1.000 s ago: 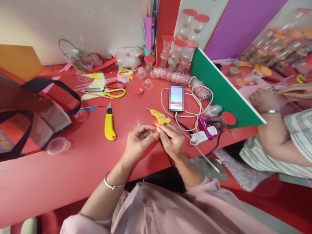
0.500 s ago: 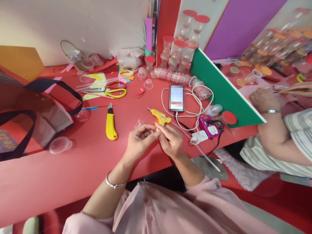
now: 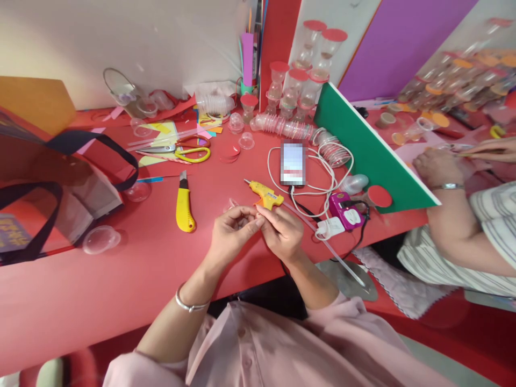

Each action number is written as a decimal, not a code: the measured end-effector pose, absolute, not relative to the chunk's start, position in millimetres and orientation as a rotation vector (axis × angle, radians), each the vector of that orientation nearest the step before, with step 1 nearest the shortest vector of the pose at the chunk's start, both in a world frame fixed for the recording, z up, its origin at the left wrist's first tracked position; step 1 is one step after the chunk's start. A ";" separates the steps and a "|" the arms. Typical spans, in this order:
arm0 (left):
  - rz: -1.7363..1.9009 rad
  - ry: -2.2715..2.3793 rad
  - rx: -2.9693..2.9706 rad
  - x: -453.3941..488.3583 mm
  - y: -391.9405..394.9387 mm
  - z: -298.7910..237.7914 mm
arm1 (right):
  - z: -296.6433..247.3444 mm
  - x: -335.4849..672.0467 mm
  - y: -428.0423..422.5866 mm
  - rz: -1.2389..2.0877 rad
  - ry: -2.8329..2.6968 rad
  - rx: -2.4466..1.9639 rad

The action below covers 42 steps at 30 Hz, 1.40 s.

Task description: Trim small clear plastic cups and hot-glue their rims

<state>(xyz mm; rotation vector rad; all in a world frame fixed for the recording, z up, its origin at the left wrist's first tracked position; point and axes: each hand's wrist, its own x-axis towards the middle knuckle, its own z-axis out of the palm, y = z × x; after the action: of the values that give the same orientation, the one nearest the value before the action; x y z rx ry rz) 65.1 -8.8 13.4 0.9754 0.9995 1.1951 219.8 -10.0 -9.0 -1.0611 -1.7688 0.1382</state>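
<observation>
My left hand and my right hand meet above the red table, fingertips pinched together. Whatever they hold between them is too small and covered to make out. Just beyond the fingers lies a yellow hot glue gun, with a clear glue stick trailing from its back end toward the table edge. A small clear plastic piece sits behind my left hand. To the left rests a yellow utility knife with its blade out.
Scissors lie on paper scraps, near a clear cup and a bag. A phone, a white cable and a purple power adapter are at right. Beyond the green divider a co-worker's hands work.
My hands keep almost the same pinched pose. The whole view has shifted very slightly; nothing on the table has visibly moved.
</observation>
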 end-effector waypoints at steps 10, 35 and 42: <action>1.236 1.150 1.160 64.0 -9.9 11.0 | -18.2 219.6 -8.6 -0.056 -1.867 -1.098; 1.350 1.054 1.041 63.6 -11.6 4.3 | -16.1 216.0 -9.4 -0.149 -1.944 -0.970; 1.354 0.952 0.945 63.0 -10.7 0.3 | -13.4 214.0 -9.9 -0.159 -1.924 -0.993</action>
<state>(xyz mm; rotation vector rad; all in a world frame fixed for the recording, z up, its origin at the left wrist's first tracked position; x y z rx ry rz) 63.0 -10.7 0.3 0.9453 0.9522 1.3536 214.0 -9.9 -13.4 -0.9929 -1.9242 -0.1594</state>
